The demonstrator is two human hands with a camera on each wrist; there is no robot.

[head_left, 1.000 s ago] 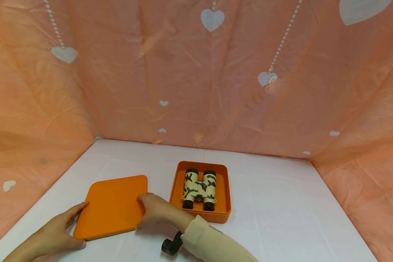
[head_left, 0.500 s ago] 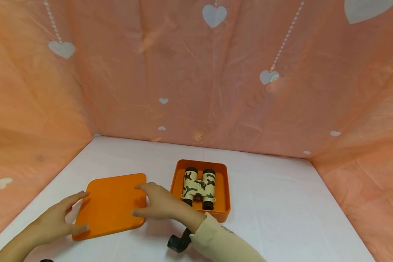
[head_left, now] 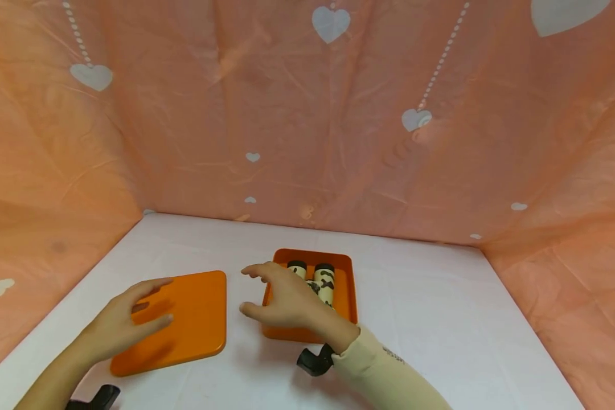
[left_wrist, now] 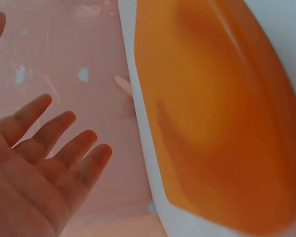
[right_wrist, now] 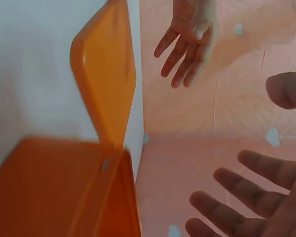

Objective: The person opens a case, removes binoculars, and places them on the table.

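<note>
An orange lid [head_left: 197,313] lies flat on the white table at the left. My left hand [head_left: 120,324] hovers above its left part, fingers spread and holding nothing; the left wrist view shows the hand [left_wrist: 44,168] apart from the lid [left_wrist: 207,113]. To the right stands an orange box [head_left: 349,285], open at the top, with camouflage binoculars [head_left: 326,285] inside. My right hand [head_left: 292,299] is over the box's left side, fingers spread, and hides part of the binoculars. In the right wrist view the right hand [right_wrist: 266,197] touches nothing, with the box [right_wrist: 49,192] below it.
White cloth covers the table [head_left: 430,319]. A pink-orange curtain [head_left: 307,125] with white hearts surrounds it at the back and sides. Black wrist mounts show below the left wrist [head_left: 102,396] and right wrist [head_left: 315,361].
Both hands have let go of the lid, which stays on the table. My right hand has moved right to above the box, while the left has risen and shifted right over the lid.
</note>
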